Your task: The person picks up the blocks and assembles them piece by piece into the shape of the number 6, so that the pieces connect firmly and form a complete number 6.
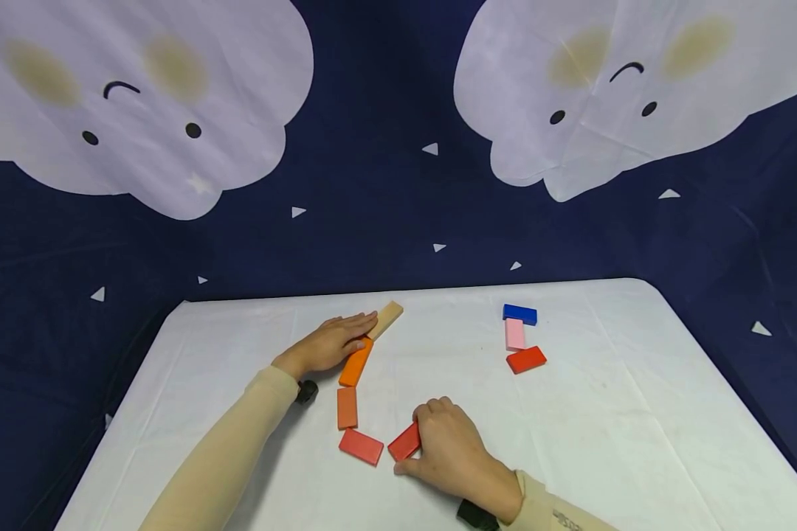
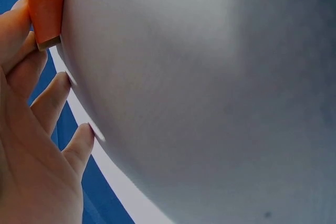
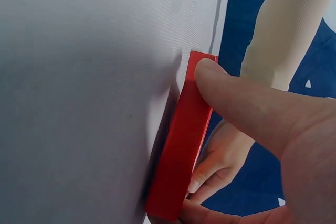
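Fingers of my left hand (image 1: 328, 344) stretch out flat along a curved line of blocks. They touch the lower end of a plain wooden block (image 1: 388, 318), and the thumb rests at the top of an orange block (image 1: 355, 365). Below these lie a dull orange block (image 1: 347, 408) and a coral-red block (image 1: 361, 448). My right hand (image 1: 453, 450) pinches a red block (image 1: 405, 442) by its ends, just right of the coral-red one with a small gap between. In the right wrist view, the thumb presses one end of that red block (image 3: 181, 145).
Towards the back right, a blue block (image 1: 520, 315), a pink block (image 1: 514, 334) and another red block (image 1: 526, 360) form a short second line. A white cloth (image 1: 611, 442) covers the table. Behind hangs a dark blue curtain (image 1: 372, 243) with cloud prints.
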Action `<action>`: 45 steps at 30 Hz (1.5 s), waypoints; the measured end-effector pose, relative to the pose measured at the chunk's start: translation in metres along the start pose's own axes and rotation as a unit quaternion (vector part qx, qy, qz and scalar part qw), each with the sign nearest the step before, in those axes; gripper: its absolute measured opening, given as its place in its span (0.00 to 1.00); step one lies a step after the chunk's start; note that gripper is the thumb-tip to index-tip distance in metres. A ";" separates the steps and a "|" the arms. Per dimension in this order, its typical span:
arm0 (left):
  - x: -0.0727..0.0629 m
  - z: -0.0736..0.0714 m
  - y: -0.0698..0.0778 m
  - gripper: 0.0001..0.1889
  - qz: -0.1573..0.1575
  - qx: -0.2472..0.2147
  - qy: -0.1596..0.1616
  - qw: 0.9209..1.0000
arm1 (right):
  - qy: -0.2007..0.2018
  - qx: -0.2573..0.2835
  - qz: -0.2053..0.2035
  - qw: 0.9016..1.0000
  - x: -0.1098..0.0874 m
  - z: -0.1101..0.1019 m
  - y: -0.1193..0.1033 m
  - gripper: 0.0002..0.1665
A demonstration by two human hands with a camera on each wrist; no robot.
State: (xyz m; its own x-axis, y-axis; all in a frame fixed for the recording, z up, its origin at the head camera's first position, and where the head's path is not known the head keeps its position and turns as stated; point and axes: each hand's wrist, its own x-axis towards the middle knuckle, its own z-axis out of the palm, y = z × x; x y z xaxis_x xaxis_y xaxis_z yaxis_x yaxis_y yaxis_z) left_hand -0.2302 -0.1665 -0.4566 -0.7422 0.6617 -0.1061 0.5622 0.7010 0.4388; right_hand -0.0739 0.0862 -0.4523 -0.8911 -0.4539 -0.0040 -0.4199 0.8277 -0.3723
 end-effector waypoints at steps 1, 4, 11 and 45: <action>0.000 0.000 0.000 0.29 -0.001 0.000 0.000 1.000 | -0.002 -0.002 0.000 1.000 0.000 0.000 -0.001 0.38; 0.000 0.000 0.000 0.29 -0.005 0.000 -0.002 1.000 | -0.007 -0.007 -0.002 1.000 0.002 0.000 -0.002 0.38; 0.000 0.001 0.000 0.29 -0.005 -0.005 -0.002 1.000 | 0.010 -0.025 -0.005 1.000 0.005 0.004 -0.001 0.39; 0.002 0.000 -0.001 0.29 -0.006 -0.002 -0.004 1.000 | 0.063 0.069 0.044 0.995 -0.002 -0.024 0.027 0.38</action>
State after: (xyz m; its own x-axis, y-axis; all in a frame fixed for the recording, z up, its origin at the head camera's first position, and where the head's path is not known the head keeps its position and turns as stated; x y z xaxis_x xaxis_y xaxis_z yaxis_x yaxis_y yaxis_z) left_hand -0.2315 -0.1657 -0.4573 -0.7462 0.6549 -0.1193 0.5509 0.7081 0.4416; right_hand -0.0879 0.1178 -0.4398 -0.9416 -0.3295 0.0700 -0.3189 0.8050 -0.5003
